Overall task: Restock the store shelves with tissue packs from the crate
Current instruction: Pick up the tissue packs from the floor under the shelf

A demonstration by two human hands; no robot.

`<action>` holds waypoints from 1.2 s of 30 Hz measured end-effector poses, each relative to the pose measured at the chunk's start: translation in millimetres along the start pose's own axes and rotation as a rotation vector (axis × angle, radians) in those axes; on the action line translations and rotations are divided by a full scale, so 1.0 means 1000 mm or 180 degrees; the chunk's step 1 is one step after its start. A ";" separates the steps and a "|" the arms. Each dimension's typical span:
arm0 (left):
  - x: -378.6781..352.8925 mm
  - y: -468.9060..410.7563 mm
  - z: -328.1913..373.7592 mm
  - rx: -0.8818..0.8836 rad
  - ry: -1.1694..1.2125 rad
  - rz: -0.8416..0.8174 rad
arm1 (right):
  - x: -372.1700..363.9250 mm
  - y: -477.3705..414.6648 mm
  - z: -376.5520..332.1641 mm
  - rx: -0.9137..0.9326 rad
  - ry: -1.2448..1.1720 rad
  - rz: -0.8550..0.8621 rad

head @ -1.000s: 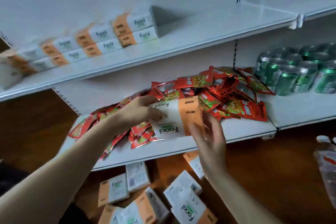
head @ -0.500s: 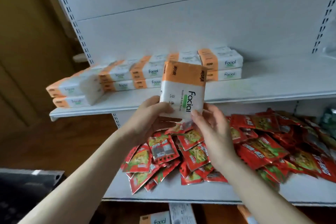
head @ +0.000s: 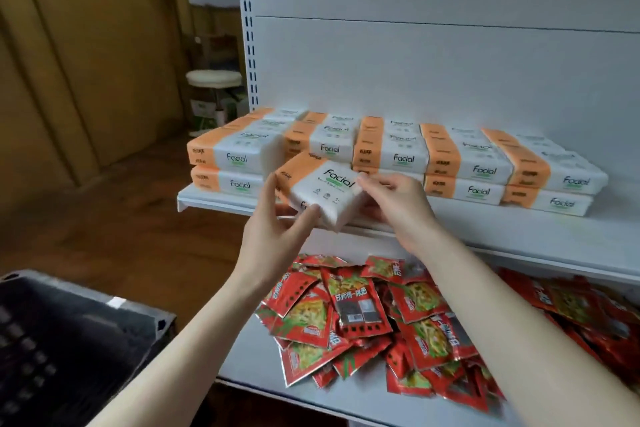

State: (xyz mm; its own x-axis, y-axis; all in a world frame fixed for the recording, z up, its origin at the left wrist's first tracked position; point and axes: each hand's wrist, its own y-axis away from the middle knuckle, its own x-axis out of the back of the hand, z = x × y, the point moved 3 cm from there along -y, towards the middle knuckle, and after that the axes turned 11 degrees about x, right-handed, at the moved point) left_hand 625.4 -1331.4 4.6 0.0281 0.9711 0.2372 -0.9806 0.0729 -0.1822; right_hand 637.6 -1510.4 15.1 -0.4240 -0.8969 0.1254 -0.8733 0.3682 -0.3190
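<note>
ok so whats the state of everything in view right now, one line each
held tissue pack, tilted, in both hands
left hand, grips the pack's lower left side
right hand, pinches the pack's right edge
stacked tissue packs, lying flat in two layers on the upper shelf
snack packets, loose heap on the lower shelf
crate, lower left, contents too dark to tell

Red snack packets (head: 363,315) lie heaped near right. A white stool (head: 213,80) stands far left, beside yellow-brown wall panels (head: 86,45), on a brown floor (head: 121,218).
</note>
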 end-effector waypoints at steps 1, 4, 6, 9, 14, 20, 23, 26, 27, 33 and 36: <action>0.002 -0.002 -0.003 -0.0016 -0.0086 0.0058 | -0.004 -0.001 0.000 0.0021 0.0091 0.0088; 0.003 -0.007 -0.013 -0.0011 -0.0241 0.0159 | -0.012 0.006 -0.004 0.0230 0.0394 0.0306; 0.004 -0.008 -0.017 -0.0031 -0.0321 0.0305 | -0.014 0.013 -0.008 0.0409 0.0610 0.0405; 0.003 -0.010 -0.018 -0.0348 -0.0729 0.0560 | -0.019 0.015 -0.010 0.0508 0.0813 0.0279; -0.001 -0.015 -0.021 -0.0526 -0.0919 0.0576 | -0.026 0.011 -0.011 0.0486 0.0875 0.0234; 0.001 -0.020 -0.028 -0.0486 -0.0932 0.0594 | -0.030 0.010 -0.009 0.0520 0.0966 0.0242; -0.001 -0.019 -0.027 -0.0513 -0.0855 0.0591 | -0.030 0.009 -0.008 0.0500 0.0930 0.0263; -0.002 -0.016 -0.025 -0.0548 -0.0745 0.0570 | -0.030 0.008 -0.006 0.0490 0.0934 0.0214; -0.003 -0.015 -0.024 -0.0589 -0.0681 0.0554 | -0.030 0.009 -0.006 0.0507 0.0912 0.0247; -0.047 0.018 -0.035 -0.0710 -0.0427 -0.0435 | -0.001 0.054 -0.001 0.0800 -0.0193 0.0601; -0.097 0.041 -0.050 -0.0765 -0.0604 -0.1252 | 0.037 0.090 0.020 0.0700 0.0153 0.0466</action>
State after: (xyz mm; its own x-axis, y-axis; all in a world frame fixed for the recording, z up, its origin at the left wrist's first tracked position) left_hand 592.2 -1411.0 -73.6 0.3293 0.8025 0.4975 -0.8296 0.4975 -0.2533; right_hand 548.7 -1515.1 -27.8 -0.5575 -0.8234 0.1056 -0.7309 0.4265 -0.5329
